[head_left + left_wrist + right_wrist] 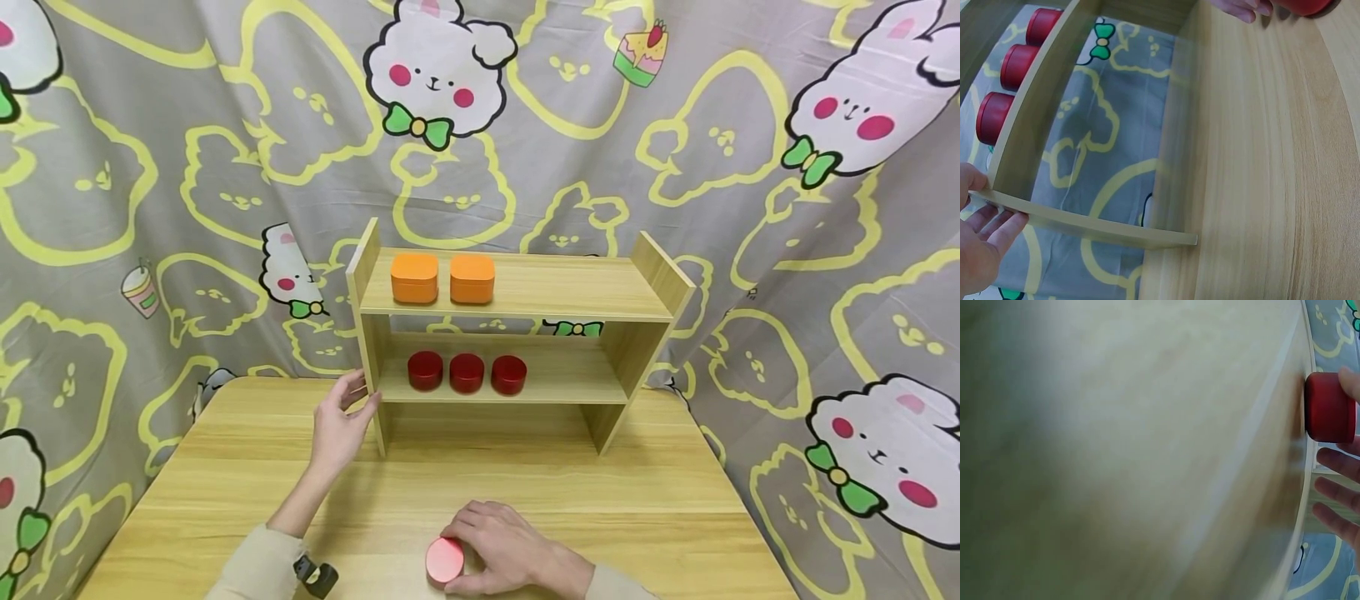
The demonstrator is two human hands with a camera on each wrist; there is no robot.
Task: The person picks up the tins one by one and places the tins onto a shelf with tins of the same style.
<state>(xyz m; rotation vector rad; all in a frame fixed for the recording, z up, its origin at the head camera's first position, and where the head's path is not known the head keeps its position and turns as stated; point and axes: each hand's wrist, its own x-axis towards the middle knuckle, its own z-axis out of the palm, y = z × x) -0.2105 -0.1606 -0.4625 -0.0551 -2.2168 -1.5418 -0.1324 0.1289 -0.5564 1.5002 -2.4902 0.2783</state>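
With thumb and fingers on either side, my left hand (343, 421) holds the left side panel of a small wooden shelf (517, 403) at middle-board height. Down at the front of the table, my right hand (501, 546) grips a red round tin (444, 560) between thumb and index finger. In the right wrist view that red tin (1329, 407) stands on the table, the other fingers spread beside it. On the middle board are three dark red round tins (425, 371) in a row. Two orange square tins (415, 278) sit at the left of the top board.
The shelf stands towards the back of a wooden table (660, 500). Behind it hangs a grey curtain (570, 167) with cartoon rabbits and yellow outlines. A black strap device (317, 577) is on the left wrist, by the sleeve.
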